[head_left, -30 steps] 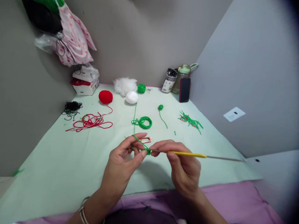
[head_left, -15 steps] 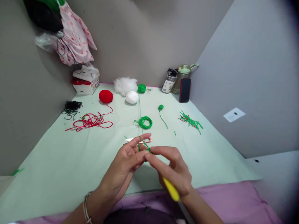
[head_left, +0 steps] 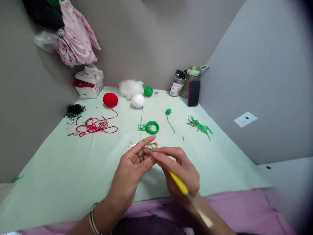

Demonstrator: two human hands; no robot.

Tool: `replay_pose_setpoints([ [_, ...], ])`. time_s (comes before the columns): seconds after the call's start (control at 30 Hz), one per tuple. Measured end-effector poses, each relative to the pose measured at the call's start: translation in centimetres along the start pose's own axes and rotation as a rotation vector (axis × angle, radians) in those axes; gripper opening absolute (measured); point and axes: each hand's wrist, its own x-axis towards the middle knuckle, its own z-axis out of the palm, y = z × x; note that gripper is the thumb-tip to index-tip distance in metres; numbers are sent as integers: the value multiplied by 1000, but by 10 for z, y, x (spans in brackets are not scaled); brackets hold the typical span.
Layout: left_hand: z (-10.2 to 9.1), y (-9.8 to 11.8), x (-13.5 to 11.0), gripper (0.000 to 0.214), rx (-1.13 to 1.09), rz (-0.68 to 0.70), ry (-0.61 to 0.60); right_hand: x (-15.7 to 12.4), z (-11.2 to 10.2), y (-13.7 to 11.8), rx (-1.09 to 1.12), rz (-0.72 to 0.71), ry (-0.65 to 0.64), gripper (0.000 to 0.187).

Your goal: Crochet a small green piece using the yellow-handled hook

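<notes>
Green yarn (head_left: pixel 149 144) crosses over the raised index finger of my left hand (head_left: pixel 134 166) and runs down inside its curled fingers. That hand's thumb pinches at the fingertips, where any worked piece is too small and covered to make out. My right hand (head_left: pixel 182 169) grips a crochet hook (head_left: pixel 179 183) with a yellow handle, its tip meeting the yarn beside my left thumb. Behind the fingers lie scissors (head_left: pixel 153 145) with pinkish handles, partly covered. The strand leads back past a green yarn coil (head_left: pixel 152 127) toward a green ball (head_left: pixel 148 91).
Red yarn strands (head_left: pixel 95 126), a red ball (head_left: pixel 110 100) and black yarn (head_left: pixel 75 111) lie at left. White stuffing (head_left: pixel 131 88) and a white ball (head_left: pixel 138 101) sit behind. Green scraps (head_left: pixel 199 125), a phone (head_left: pixel 194 93) and a bottle (head_left: pixel 192 78) are at right.
My right hand has turned a little, swinging the hook's rear end further into view. The yarn strand behind my left hand has shifted left, and the loop beside the coil has spread.
</notes>
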Motion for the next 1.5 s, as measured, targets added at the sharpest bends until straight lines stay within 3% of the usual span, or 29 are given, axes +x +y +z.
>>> replay_pose_setpoints([
  [0.07,0,2,3,40,-105,-102,-29,-1,-2,1,-44,-44,3,36],
  [0.13,-2,5,5,35,-178,-157,-27,2,-4,3,80,52,81,32],
  [0.2,-3,7,5,33,-166,-135,4,6,-4,5,292,202,161,26],
  [0.3,-3,6,3,31,-23,-29,9,10,0,7,518,331,120,19],
  [0.4,-2,4,0,29,60,30,-20,10,3,8,539,357,76,15],
  [0.67,-5,6,-2,37,96,15,1,11,-2,13,717,480,78,19],
  [0.77,-5,7,-2,33,118,23,1,10,-6,13,709,455,49,20],
  [0.87,-5,6,-3,30,146,40,5,6,-9,10,557,364,42,21],
  [1.2,-2,5,-3,29,246,163,70,1,-11,2,-59,-155,-80,29],
  [1.3,1,4,-3,40,110,60,40,-1,-11,1,-277,-241,-128,38],
  [1.4,2,7,0,44,-117,-142,-29,-2,-10,1,-235,-190,-81,40],
  [1.5,0,11,3,39,-163,-159,-1,2,-7,2,87,39,57,30],
])
